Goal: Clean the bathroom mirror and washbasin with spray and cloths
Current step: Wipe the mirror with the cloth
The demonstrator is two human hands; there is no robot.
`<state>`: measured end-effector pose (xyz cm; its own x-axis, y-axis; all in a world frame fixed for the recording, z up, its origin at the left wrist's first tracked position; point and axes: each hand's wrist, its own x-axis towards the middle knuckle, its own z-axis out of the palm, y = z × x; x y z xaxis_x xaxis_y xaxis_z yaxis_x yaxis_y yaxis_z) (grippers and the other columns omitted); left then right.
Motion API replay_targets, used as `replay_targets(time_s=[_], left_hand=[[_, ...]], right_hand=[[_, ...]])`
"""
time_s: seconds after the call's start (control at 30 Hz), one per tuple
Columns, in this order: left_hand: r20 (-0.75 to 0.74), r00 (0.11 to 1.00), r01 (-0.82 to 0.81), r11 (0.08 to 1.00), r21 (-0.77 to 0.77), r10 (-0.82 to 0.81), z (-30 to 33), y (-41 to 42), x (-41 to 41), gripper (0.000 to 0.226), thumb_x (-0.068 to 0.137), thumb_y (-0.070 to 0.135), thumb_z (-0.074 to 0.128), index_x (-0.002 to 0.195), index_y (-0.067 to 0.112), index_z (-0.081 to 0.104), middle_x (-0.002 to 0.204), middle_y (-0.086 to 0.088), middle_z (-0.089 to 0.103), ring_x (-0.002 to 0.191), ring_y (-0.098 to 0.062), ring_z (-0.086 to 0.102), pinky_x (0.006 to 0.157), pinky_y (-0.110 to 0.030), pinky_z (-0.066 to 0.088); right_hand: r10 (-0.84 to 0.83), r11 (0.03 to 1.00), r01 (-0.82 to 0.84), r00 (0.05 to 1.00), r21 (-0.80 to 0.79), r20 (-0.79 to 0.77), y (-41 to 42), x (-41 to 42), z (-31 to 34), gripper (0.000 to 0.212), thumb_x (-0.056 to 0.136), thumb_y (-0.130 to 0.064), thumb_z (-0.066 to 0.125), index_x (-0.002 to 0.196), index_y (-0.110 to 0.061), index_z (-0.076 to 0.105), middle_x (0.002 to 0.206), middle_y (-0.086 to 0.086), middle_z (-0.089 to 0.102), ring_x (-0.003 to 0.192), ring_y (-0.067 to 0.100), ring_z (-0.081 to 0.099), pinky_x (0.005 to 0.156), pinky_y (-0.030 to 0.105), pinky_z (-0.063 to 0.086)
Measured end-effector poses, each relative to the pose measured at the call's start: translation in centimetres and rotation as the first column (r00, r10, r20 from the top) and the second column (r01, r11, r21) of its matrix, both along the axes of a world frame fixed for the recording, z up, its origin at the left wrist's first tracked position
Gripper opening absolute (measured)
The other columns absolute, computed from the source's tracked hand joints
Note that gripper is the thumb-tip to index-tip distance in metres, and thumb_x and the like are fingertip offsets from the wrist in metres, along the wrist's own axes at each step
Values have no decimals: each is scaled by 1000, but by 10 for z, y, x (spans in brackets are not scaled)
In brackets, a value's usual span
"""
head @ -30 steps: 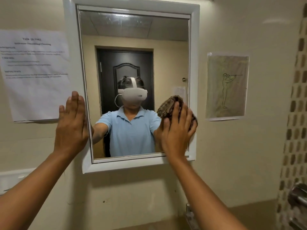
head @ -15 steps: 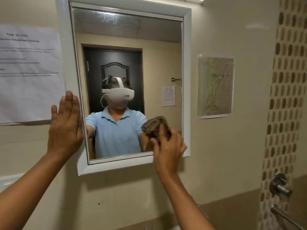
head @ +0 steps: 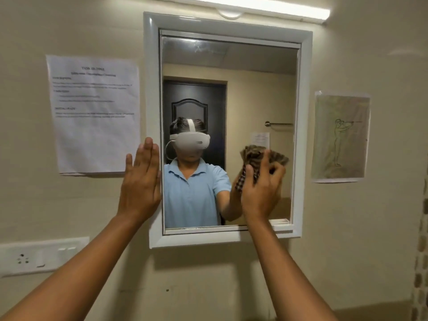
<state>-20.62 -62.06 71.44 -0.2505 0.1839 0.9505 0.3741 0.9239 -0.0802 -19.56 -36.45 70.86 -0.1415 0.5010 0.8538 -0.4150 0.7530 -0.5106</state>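
The right hand (head: 261, 191) is gripping a soft, limp checked cloth (head: 257, 158), best bunched in the palm, against the mirror (head: 254, 89) while the left hand (head: 141, 184) is pressing flat-fingered on the frame (head: 152, 89).

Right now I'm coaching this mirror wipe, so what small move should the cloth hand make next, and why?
Probably sweep the cloth upward. The right hand holds it bunched against the lower right of the mirror, the left hand lies flat on the frame, and hazy smears show near the glass's top edge.
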Motion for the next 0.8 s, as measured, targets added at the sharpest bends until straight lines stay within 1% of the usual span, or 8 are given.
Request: replay_targets(time_s=[0.13,0.23,0.3,0.4,0.53,0.57,0.7,0.8], left_hand=[[1,1000,8,1000,0,-8,0,-2,0,63,100,17,33,156,9,8,164,-7,-2,153,-23,1,123,-49,8],[2,999,43,999,-8,-43,-4,-6,0,66,97,7,41,156,8,10,164,-7,-1,153,-22,1,123,-49,7],[13,998,68,998,-16,-68,-13,-9,2,68,95,3,45,155,6,13,164,-8,2,153,-24,3,123,-52,9],[34,993,112,994,6,-112,-33,-15,6,67,91,6,37,155,4,16,164,-11,8,152,-26,6,122,-54,9],[100,987,122,992,41,-126,-58,-11,12,76,82,10,32,155,4,13,164,-10,4,152,-27,3,122,-54,6],[110,986,119,992,41,-122,-62,-9,12,78,80,10,32,155,4,12,164,-10,3,152,-27,3,122,-55,6],[122,987,95,994,46,-100,-72,-3,15,76,83,6,34,155,5,9,165,-11,1,152,-28,2,122,-54,4],[121,989,80,996,46,-85,-75,-1,19,72,87,7,32,156,6,9,165,-10,0,152,-27,2,122,-53,4]], right_hand=[[10,943,-10,1000,333,3,-53,-5,15,60,93,-27,63,148,-18,41,125,14,49,100,25,55,68,31,54],[38,873,-29,999,487,-10,-89,-5,3,45,94,-28,59,135,-11,56,122,11,46,98,21,50,67,31,57],[65,847,-50,998,530,-9,-107,-4,-14,49,94,-26,63,140,-15,51,121,15,55,101,27,56,74,36,58],[104,818,-109,994,565,41,-124,-1,-45,54,97,-26,59,147,-20,38,130,13,52,110,32,55,85,43,53],[117,796,-124,992,592,51,-127,6,-86,45,98,-23,54,140,-17,42,126,12,51,98,32,57,93,46,51],[117,794,-119,992,596,43,-124,6,-93,43,97,-20,56,139,-17,44,123,11,52,95,31,57,93,45,52],[98,756,-96,995,647,33,-103,11,-101,44,90,-10,65,130,-19,49,111,11,57,86,28,53,77,39,51],[84,765,-100,995,637,55,-66,10,-105,43,86,-9,69,124,-17,50,112,13,58,90,31,55,78,41,52]])
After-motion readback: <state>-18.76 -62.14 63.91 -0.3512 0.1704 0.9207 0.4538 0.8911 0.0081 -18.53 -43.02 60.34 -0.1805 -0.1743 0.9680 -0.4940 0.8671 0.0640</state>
